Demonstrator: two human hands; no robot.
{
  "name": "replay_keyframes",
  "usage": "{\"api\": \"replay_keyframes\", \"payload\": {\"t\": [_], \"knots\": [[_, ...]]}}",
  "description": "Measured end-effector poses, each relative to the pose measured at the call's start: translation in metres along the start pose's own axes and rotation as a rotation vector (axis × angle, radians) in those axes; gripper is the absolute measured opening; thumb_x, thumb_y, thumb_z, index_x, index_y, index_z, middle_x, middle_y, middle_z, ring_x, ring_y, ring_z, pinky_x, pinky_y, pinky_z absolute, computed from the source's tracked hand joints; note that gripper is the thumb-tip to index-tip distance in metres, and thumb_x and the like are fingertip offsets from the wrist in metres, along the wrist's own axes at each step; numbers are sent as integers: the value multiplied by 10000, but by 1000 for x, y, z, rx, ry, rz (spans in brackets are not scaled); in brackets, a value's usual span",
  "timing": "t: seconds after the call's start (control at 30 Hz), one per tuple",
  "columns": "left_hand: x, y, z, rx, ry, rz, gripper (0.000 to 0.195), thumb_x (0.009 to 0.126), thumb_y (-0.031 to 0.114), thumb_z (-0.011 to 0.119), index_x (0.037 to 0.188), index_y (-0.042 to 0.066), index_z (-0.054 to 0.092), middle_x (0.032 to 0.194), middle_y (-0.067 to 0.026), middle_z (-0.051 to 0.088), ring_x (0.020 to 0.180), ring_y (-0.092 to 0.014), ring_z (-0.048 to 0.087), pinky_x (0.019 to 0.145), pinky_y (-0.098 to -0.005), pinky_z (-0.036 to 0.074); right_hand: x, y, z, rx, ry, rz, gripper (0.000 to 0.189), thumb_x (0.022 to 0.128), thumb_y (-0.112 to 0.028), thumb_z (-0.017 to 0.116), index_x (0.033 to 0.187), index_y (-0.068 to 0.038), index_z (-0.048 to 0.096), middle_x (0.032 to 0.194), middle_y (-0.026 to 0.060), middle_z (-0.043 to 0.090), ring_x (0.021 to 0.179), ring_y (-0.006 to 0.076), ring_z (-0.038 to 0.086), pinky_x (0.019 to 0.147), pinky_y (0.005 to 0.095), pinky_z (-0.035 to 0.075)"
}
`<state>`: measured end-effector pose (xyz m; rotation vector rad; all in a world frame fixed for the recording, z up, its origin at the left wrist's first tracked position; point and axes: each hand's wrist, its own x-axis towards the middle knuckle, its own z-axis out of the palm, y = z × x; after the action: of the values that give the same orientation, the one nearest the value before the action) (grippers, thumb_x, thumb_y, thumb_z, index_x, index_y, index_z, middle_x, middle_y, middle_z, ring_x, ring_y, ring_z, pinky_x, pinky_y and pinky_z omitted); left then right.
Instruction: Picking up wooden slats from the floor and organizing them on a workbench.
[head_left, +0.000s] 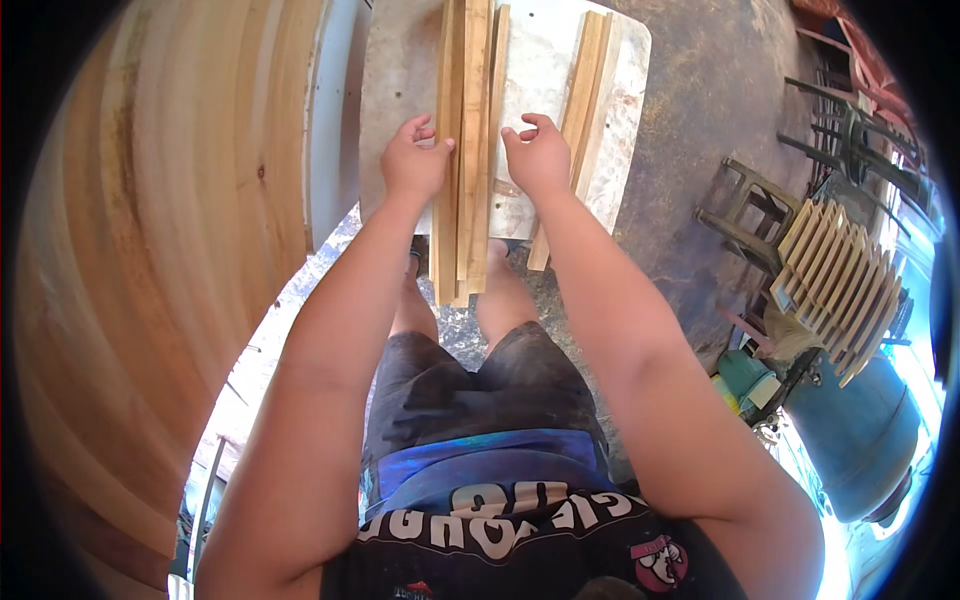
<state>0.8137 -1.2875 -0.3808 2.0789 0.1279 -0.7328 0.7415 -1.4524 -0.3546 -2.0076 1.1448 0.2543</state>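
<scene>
Several long wooden strips (475, 135) lie side by side on a worn white board (559, 45), their near ends sticking out past its edge above my legs. My left hand (414, 161) is at the left side of this bundle, thumb overlapping the leftmost strip (448, 195); whether it touches is unclear. On the other side, my right hand (538, 154) hovers just off the bundle with thumb and fingers apart. Neither hand grips anything. Two more strips (589, 75) lie at an angle on the board's right part, partly hidden behind my right hand and forearm.
A large panel of joined wooden boards (187, 150) fills the left side, with a pale edge (330, 135) beside the white board. Rightward on the concrete floor (675, 97) are a stool (750, 202), a stack of wooden slats (836, 285), a dark chair (855, 142) and a blue barrel (855, 435).
</scene>
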Motion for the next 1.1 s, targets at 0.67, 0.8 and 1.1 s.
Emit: {"api": "replay_keyframes", "payload": {"t": [0.67,0.8,1.1], "knots": [[-24,21,-13,-214,11,71,483,1004,382,638,1346,41,643,1149,-93,721,975,-154,688,865,-318,537,-42,-9,-41,176,22,-106,311,983,-184,603,1249,-30,655,1013,146,731,886,265,716,789,380,557],[-67,51,-21,-385,-357,44,416,1018,354,648,1300,48,667,925,-18,693,852,-71,614,746,-261,525,-82,-22,-48,21,-45,-443,398,979,-193,655,1332,-17,603,1063,143,719,885,235,705,799,364,561],[-40,32,-17,-68,-29,59,381,1054,350,546,1241,51,692,859,-57,697,798,-156,638,758,-324,512,-15,14,-58,-279,329,-322,699,878,-299,795,1459,-55,492,1346,206,566,1265,332,548,1034,439,501]]}}
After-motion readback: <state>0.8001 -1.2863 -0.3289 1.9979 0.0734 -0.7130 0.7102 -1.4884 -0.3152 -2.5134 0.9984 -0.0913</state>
